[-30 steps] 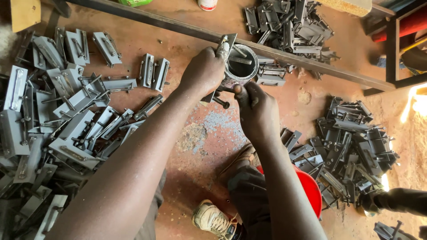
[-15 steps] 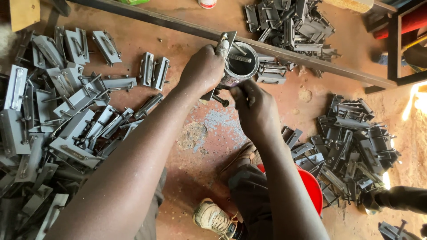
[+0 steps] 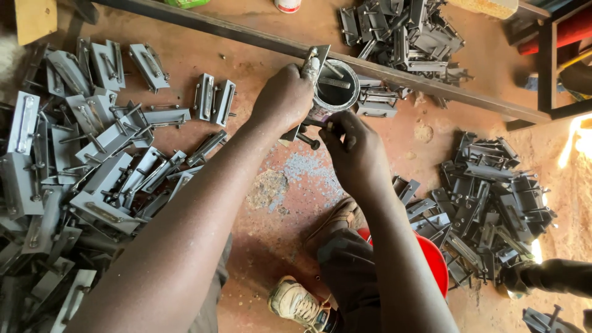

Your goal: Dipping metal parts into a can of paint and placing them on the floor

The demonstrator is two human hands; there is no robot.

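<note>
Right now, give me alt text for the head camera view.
Left hand holds a grey metal latch over a small paint can while the right hand touches it; piles of latches lie on the reddish floor.

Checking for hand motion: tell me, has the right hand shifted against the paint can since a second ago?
No. The right hand stays just below the paint can, as before.
</note>
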